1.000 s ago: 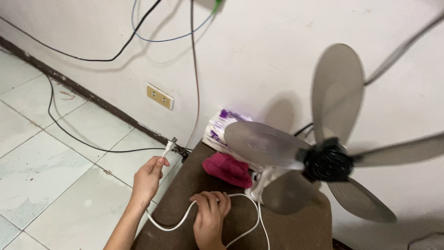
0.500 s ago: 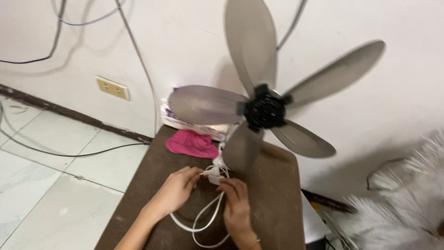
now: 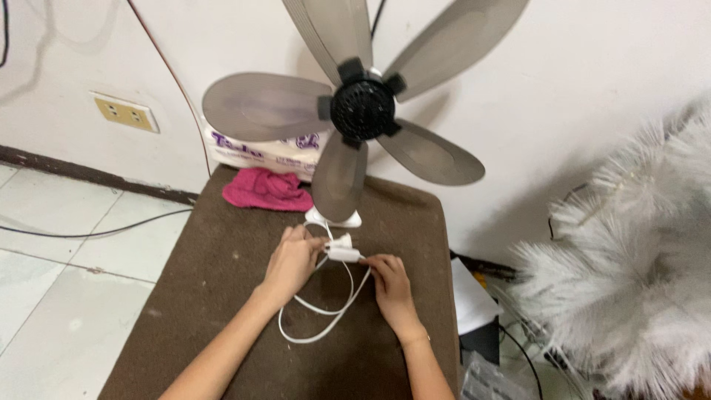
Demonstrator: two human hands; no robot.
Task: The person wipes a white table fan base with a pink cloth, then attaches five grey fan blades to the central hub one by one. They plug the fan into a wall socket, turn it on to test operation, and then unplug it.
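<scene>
A grey five-bladed fan [image 3: 362, 110] without a guard stands on a brown padded surface [image 3: 222, 296]. Its white cord [image 3: 326, 315] lies looped on the surface in front of the base. My left hand [image 3: 290, 263] rests on the cord just left of the white plug [image 3: 342, 248] and touches it. My right hand [image 3: 389, 285] pinches the cord right beside the plug. Both hands lie just in front of the fan's white base [image 3: 333, 217].
A pink cloth [image 3: 266, 189] and a white wrapped pack with purple print [image 3: 259, 152] lie behind the fan by the wall. A wall socket [image 3: 126, 113] sits at left, a black cable [image 3: 89, 231] crosses the tiled floor. White fluffy branches [image 3: 637, 252] fill the right.
A second ago my left hand held the plug out over the floor near the socket. Both hands have brought plug and cord in front of the fan base; the view swung right.
</scene>
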